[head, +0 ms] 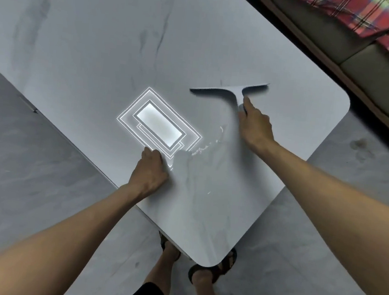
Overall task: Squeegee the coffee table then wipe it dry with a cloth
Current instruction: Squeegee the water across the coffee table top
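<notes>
A pale grey squeegee (228, 88) lies with its blade flat on the light marble-look coffee table (80, 39), near the table's right end. My right hand (256, 127) grips its handle from the near side, with the index finger stretched along it. My left hand (150, 174) rests on the table near its front edge; its fingers are curled and I see nothing in them. A thin wet film with bright droplets (208, 146) lies between the two hands. No cloth shows on the table.
A ceiling light's reflection (158, 124) glares on the tabletop beside my left hand. A sofa (343, 43) with a red plaid fabric (382, 20) runs past the table's far right side. My sandalled feet (209, 271) stand at the rounded near corner on grey floor (29, 178).
</notes>
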{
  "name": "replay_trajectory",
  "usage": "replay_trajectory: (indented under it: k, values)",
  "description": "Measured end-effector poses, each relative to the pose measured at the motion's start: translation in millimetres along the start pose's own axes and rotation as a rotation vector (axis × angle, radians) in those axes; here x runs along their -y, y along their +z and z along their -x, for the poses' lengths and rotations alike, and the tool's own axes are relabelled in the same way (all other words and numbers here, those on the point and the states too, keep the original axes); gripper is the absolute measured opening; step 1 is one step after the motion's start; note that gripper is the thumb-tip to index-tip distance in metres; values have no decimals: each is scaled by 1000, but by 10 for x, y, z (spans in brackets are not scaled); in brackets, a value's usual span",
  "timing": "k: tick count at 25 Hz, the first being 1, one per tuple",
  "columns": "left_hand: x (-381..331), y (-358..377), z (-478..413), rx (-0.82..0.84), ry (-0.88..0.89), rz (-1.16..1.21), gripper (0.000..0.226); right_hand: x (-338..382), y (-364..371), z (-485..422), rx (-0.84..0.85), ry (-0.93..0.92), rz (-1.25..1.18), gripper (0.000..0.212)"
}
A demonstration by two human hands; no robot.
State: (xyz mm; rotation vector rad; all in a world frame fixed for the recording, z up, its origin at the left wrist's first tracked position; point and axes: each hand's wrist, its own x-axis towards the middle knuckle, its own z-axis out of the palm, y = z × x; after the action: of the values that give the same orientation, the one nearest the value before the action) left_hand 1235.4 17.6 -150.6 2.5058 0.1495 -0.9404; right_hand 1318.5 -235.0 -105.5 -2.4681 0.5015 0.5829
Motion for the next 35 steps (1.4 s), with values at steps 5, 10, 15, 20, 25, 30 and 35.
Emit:
replay_trajectory:
  k: [5,10,15,20,25,30,35]
  values:
    - [-7,28,-88,117,-26,-98,25,-357,134,649,76,-82,90,49]
    - [-30,-12,-141,238,-64,-112,40,-757,-25,1046,201,-162,276,53]
    - [-66,-11,-157,268,-101,-112,52,-1044,-267,1369,300,-232,469,53]
    - [-213,6,-147,47,46,-119,23,-928,-598,974,78,-75,106,45]
    - [-688,55,-365,74,261,-116,20,-819,-1022,-325,-146,134,-42,40]
    - [-959,147,-601,85,312,-172,25,-806,-852,-381,-119,163,35,44]
    - [-1150,132,-707,131,264,-191,30,-1062,-521,800,40,32,150,51]
